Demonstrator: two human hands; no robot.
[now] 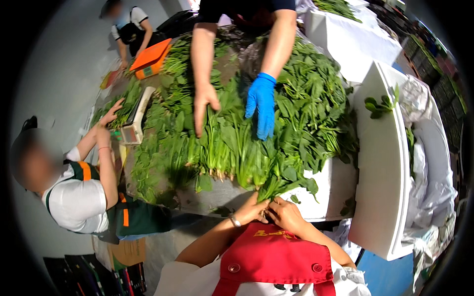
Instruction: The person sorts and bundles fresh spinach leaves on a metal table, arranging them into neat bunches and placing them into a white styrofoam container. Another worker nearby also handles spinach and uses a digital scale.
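Close to my chest, at the table's near edge, my left hand (253, 211) is closed around the stems of a small bunch of spinach-like greens (276, 188). The bunch points away from me, its leaves spread over the table (209, 199). My right hand (288, 212) meets the left one and grips the same bunch low at its stem ends. My fingers partly hide those ends. Just beyond lies a row of greens (222, 162) with pale roots towards me. A larger heap of greens (307, 100) covers the right side.
Across the table a person reaches in with a bare hand (205, 105) and a blue-gloved hand (262, 107). At left, another person's hand (110, 113) touches greens by a scale (137, 122). An orange scale (153, 59) stands behind. White foam boxes (381, 159) border the right.
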